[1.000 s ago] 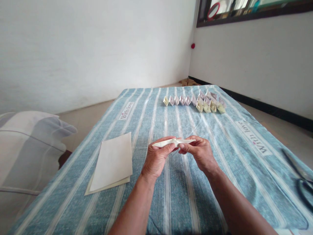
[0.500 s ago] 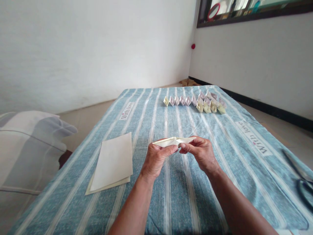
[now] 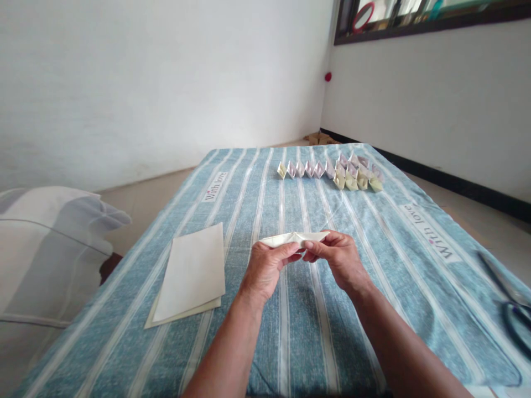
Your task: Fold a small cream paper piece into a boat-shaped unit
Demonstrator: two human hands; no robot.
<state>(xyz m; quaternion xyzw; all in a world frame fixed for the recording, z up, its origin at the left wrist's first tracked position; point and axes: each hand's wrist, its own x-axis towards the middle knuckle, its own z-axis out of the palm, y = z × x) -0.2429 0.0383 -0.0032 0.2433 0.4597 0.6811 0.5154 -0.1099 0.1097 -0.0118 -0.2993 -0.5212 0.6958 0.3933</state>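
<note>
A cream folded paper boat (image 3: 282, 239), long and narrow with a small peak at its middle, is held level above the tablecloth. My left hand (image 3: 265, 268) pinches its left half, thumb along the near side. My right hand (image 3: 342, 257) grips the right half, thumb close to the centre and fingers behind. Both thumbs almost meet below the peak. The undersides of the fingers are partly hidden. Left of my hands lie a few sheets of cream paper (image 3: 191, 273), stacked unevenly.
Several folded paper boats (image 3: 319, 169) in cream and pale purple stand in rows toward the table's far right. Black-handled scissors (image 3: 514, 304) lie at the right edge. The striped blue tablecloth (image 3: 244, 215) covers the table. Grey-and-white cloth (image 3: 53, 254) sits beyond the left edge.
My thumbs have shifted up onto the near face of the folded paper, pressing nearer its centre. The paper has tilted slightly and its right tip moved a little left.
</note>
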